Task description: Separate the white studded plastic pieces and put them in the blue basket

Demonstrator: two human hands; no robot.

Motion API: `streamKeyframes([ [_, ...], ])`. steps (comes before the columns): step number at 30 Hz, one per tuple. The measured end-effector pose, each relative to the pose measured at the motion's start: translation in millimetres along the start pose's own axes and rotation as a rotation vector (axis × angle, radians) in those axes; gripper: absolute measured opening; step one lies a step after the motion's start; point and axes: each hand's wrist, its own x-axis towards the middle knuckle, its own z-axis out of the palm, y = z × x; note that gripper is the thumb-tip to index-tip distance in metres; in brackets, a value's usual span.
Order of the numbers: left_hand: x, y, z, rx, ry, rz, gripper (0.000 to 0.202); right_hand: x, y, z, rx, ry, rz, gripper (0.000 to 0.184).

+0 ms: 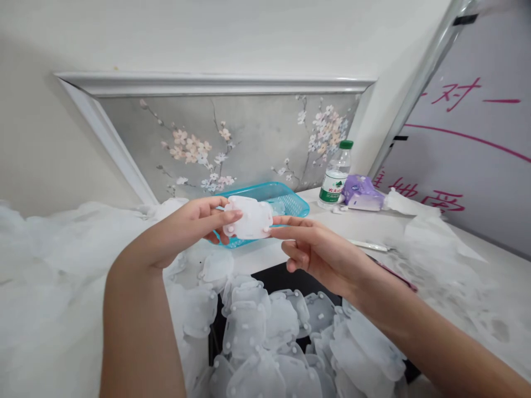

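A flat white plastic piece (250,218) with small round studs is held up between both hands in front of a blue basket (290,202). My left hand (194,224) grips its left side with thumb and fingers. My right hand (309,246) pinches its right edge with the fingertips. Below the hands lies a pile of several similar translucent white plastic pieces (282,337) on a dark surface.
A water bottle with a green cap (335,177) and a purple tissue pack (362,193) stand at the back of the white table (477,276). White plastic wrap (50,265) is heaped at left. A whiteboard with pink writing (464,143) leans at right.
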Motion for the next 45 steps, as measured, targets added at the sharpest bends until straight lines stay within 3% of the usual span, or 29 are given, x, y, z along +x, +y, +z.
streamKeyframes([
  [5, 15.4, -10.8, 19.7, -0.068, -0.066, -0.061, 0.015, 4.6, 17.8, -17.9, -0.011, 0.020, 0.078, 0.049],
  [12, 16.1, -57.6, 103.2, -0.588, -0.222, -0.335, 0.029, -12.2, 82.0, -54.2, -0.059, -0.033, 0.216, 0.054],
  [15, 12.3, -73.2, 121.8, -0.657, -0.244, -0.426, 0.029, -19.4, 97.9, -64.0, -0.038, -0.054, 0.229, 0.054],
  [22, 19.5, -82.3, 115.4, -0.686, -0.369, -0.465, 0.040, -15.9, 98.9, -81.2, 0.079, -0.061, 0.257, 0.048],
  [34, 23.0, -78.4, 115.6, -0.660, -0.379, -0.487, 0.028, -21.6, 101.3, -84.0, 0.110, -0.126, 0.251, 0.042],
  [38, 23.9, -82.1, 115.8, -0.686, -0.420, -0.438, 0.024, -24.2, 103.7, -84.1, 0.063, -0.134, 0.231, 0.045],
  [45, 22.6, -79.0, 118.3, -0.650, -0.331, -0.441, 0.022, -24.9, 101.5, -82.3, 0.004, -0.125, 0.244, 0.047],
])
